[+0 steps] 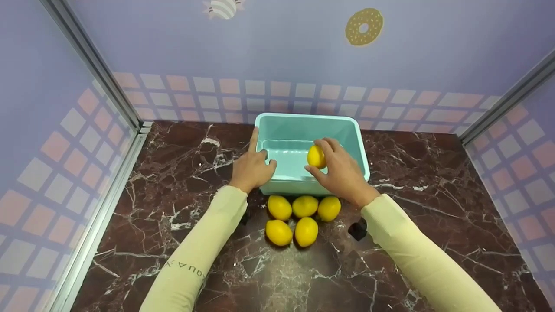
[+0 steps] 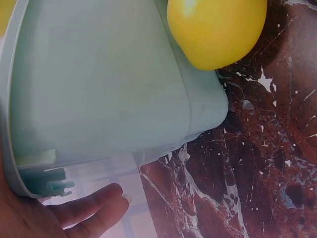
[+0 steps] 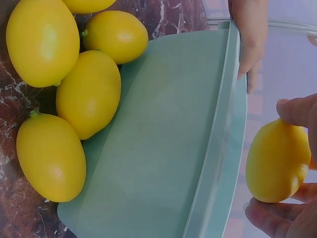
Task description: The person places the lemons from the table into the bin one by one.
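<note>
A light teal plastic bin [image 1: 312,116] stands against the back wall. My right hand [image 1: 342,170] holds one yellow lemon [image 1: 316,156] over the bin's opening, pinched between thumb and fingers. In the right wrist view this lemon [image 3: 276,163] shows beyond the rim with fingertips at both ends. My left hand [image 1: 253,170] grips the bin at its front left rim, the index finger pointing along the left side. Fingers [image 2: 94,208] of that hand show outside the bin in the left wrist view. Several more lemons [image 1: 305,206] lie in two rows before the bin.
The dark red marbled tabletop [image 1: 186,182] carries the bin and the lemons. Purple panels [image 1: 295,56] with pink and white squares enclose it at the back and sides. A metal rail [image 1: 102,221] runs along the left edge. A small black patch [image 1: 357,229] lies near my right sleeve.
</note>
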Demonstrator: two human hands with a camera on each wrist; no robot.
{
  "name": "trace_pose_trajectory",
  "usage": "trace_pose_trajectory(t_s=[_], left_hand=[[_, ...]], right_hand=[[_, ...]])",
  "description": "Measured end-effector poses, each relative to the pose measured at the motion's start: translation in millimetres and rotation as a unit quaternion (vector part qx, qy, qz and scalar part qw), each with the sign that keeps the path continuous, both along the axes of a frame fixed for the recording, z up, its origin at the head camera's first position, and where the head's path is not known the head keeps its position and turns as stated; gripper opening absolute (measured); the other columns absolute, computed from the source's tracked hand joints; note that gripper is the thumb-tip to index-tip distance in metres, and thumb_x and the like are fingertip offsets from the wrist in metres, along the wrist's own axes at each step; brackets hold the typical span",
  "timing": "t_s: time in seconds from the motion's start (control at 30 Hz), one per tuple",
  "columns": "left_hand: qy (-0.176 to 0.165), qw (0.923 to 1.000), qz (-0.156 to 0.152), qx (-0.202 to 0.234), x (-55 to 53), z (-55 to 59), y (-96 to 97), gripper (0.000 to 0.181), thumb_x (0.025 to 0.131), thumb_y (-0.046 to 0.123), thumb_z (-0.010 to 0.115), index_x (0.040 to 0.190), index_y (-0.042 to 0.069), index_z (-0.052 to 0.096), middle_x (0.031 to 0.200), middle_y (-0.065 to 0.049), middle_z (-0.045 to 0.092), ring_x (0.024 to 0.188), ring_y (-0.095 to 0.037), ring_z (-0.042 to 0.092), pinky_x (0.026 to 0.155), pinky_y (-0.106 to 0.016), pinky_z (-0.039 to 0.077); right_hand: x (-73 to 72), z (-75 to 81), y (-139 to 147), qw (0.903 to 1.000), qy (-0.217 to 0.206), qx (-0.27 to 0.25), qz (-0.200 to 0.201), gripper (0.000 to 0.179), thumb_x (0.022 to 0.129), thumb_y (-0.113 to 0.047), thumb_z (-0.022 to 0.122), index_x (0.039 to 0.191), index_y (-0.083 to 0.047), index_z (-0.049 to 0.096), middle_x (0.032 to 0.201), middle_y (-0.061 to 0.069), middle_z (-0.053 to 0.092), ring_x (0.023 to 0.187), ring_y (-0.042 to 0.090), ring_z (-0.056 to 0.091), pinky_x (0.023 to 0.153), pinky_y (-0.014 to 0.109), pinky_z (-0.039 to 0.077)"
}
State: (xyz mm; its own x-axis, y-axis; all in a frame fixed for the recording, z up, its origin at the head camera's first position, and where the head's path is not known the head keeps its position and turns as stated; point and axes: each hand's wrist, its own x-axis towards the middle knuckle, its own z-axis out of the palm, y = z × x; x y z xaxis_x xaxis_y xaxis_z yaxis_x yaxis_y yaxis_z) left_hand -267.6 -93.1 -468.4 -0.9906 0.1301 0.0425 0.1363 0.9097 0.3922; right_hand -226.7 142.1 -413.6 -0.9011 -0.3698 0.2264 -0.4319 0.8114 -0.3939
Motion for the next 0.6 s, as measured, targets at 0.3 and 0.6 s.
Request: trace_pose_trajectory(t_s=[0.3,0.6], left_hand=[[0.002,0.9999,-0.008,0.014,-0.1,-0.1,-0.3,0.04,0.093,0.04,0.044,0.103,0.009,0.069,0.165,0.002,-0.005,0.062,-0.022,0.053,0.053,-0.035,0.042],[-0.004,0.9999,-0.003,0.014,1.2,1.7,0.3,0.043,0.093,0.04,0.044,0.112,0.01,0.069,0.165,0.003,-0.005,0.065,-0.023,0.056,0.056,-0.036,0.043]], right_hand=[[-2.9,2.2,-1.1,1.0,0.004,0.001,-0.001,0.063,0.093,-0.04,0.062,0.143,-0.009,0.04,0.143,0.015,0.043,0.103,0.029,0.059,0.086,0.045,0.051],[-4.9,1.8,-0.3,1.0,-0.002,0.001,0.004,0.062,0.093,-0.039,0.061,0.144,-0.01,0.039,0.143,0.016,0.043,0.102,0.028,0.059,0.087,0.044,0.051]])
